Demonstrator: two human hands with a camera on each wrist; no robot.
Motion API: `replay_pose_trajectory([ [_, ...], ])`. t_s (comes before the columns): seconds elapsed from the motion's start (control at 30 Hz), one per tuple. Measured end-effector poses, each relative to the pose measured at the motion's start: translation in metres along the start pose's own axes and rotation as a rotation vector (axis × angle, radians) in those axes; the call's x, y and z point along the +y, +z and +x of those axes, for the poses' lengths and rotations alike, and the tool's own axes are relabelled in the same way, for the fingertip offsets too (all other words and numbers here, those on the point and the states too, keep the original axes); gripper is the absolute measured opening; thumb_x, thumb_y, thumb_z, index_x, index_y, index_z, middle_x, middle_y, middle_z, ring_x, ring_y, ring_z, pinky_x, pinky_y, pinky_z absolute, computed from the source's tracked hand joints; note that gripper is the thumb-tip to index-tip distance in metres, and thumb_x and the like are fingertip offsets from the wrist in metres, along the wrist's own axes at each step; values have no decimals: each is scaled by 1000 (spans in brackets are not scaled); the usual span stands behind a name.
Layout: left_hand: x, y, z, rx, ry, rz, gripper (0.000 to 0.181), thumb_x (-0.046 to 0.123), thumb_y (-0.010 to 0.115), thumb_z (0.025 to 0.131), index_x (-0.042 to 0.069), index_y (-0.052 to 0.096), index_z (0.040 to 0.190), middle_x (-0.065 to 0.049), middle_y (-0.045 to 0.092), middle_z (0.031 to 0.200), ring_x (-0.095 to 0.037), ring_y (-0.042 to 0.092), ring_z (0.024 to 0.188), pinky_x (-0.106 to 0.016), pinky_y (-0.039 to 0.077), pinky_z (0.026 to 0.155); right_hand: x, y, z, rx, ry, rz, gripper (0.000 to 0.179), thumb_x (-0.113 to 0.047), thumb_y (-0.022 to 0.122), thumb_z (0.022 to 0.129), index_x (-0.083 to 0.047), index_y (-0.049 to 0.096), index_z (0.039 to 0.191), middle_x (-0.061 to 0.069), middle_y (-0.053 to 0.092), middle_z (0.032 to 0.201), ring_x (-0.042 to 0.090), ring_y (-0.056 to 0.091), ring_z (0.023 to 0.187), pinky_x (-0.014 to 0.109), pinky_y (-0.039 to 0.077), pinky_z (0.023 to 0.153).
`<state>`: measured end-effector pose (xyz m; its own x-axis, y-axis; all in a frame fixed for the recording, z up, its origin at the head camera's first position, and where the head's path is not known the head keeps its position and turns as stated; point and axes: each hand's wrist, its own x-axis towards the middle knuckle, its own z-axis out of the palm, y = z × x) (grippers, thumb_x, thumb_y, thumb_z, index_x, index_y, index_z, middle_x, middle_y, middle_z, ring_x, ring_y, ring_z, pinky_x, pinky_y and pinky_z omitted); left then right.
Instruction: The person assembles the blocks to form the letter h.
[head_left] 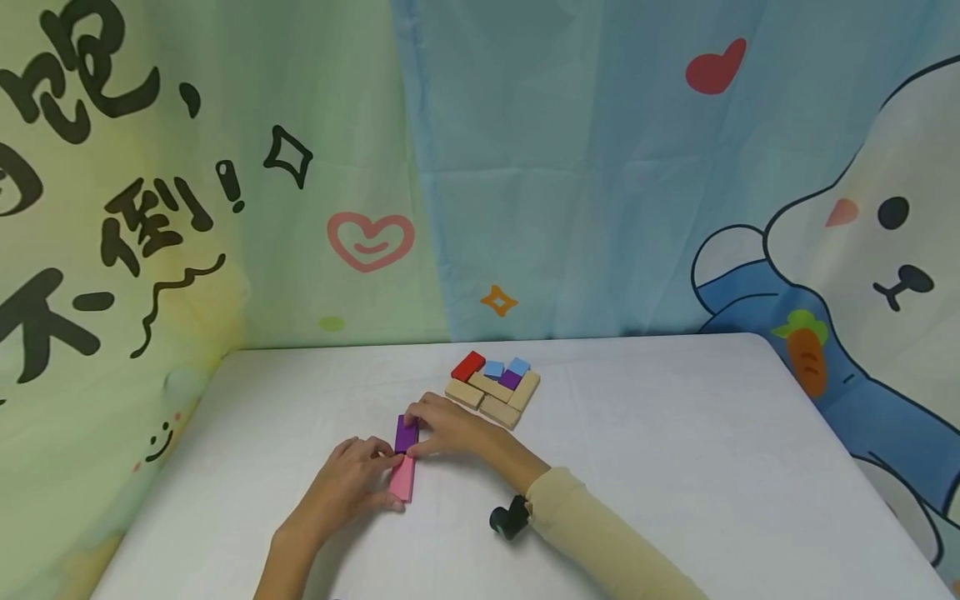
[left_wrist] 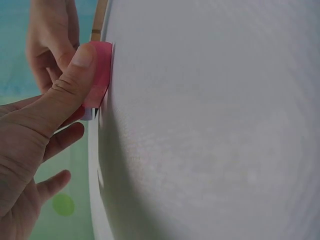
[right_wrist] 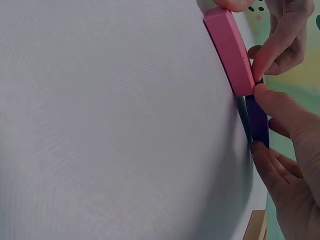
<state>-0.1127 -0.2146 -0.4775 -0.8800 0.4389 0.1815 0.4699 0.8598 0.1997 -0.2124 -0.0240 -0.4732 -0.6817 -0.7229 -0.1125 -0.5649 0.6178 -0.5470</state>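
A pink wooden block lies on the white table, its near end wider than its far end in the head view. My left hand holds it between thumb and fingers, the thumb along its side. End to end with it, on the far side, lies a purple rectangular block. My right hand pinches this purple block at its two ends, thumb close to where the blocks meet. A left fingertip also reaches that meeting point.
Beyond my right hand lies a flat cluster of blocks: several plain wooden ones, a red one, two light blue ones and a purple one. A black wrist camera sits at my right sleeve. A printed curtain hangs behind the table.
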Motion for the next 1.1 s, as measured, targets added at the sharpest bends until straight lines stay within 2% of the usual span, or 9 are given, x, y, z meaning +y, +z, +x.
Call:
replay_pose_trajectory([
  [0.2, 1, 0, 0, 8, -31, -51, 61, 54, 75, 59, 17, 70, 107, 7, 60, 100, -12, 56, 98, -47, 38, 102, 5, -1, -1, -27, -17, 30, 40, -40, 67, 81, -20, 60, 115, -4, 54, 111, 5, 50, 97, 17, 46, 86],
  [0.47, 0, 0, 0, 5, -31, -46, 63, 52, 75, 59, 14, 69, 109, 6, 59, 102, -13, 55, 100, -45, 41, 99, 7, 0, -4, -44, -29, 57, 37, -31, 65, 85, -19, 59, 119, -2, 53, 117, 5, 50, 102, 18, 45, 90],
  [0.7, 1, 0, 0, 3, -15, -83, 63, 53, 74, 63, 15, 67, 112, 6, 59, 109, -12, 56, 103, -45, 40, 99, 8, 2, -4, -10, -68, 34, 36, -32, 66, 84, -16, 60, 117, 0, 54, 117, 6, 51, 102, 17, 45, 89],
  [0.8, 1, -1, 0, -4, -17, -90, 56, 52, 70, 70, 15, 67, 112, 7, 58, 109, -11, 56, 102, -44, 41, 98, 8, 3, -4, 2, -79, 30, 35, -32, 67, 83, -16, 62, 114, 0, 54, 116, 6, 51, 101, 17, 45, 89],
  [0.93, 2, 0, 3, 10, -24, -78, 36, 40, 67, 79, 15, 71, 105, 8, 61, 104, -10, 57, 97, -44, 42, 98, 8, 3, -4, 3, -80, 30, 34, -32, 67, 83, -16, 63, 113, 0, 55, 117, 6, 52, 102, 17, 45, 91],
  [1.03, 3, 0, 7, 42, -47, -73, 24, 33, 69, 80, 16, 73, 97, 9, 63, 96, -9, 59, 92, -43, 42, 98, 8, 3, -5, 4, -82, 35, 34, -31, 67, 83, -16, 63, 113, -1, 55, 117, 6, 52, 103, 17, 45, 91],
  [1.1, 3, 1, 8, 58, -65, -75, 23, 32, 71, 78, 16, 73, 96, 8, 65, 94, -10, 60, 91, -43, 42, 99, 8, 4, -4, 5, -82, 41, 34, -31, 67, 83, -16, 63, 113, -1, 55, 117, 6, 52, 103, 17, 45, 91],
])
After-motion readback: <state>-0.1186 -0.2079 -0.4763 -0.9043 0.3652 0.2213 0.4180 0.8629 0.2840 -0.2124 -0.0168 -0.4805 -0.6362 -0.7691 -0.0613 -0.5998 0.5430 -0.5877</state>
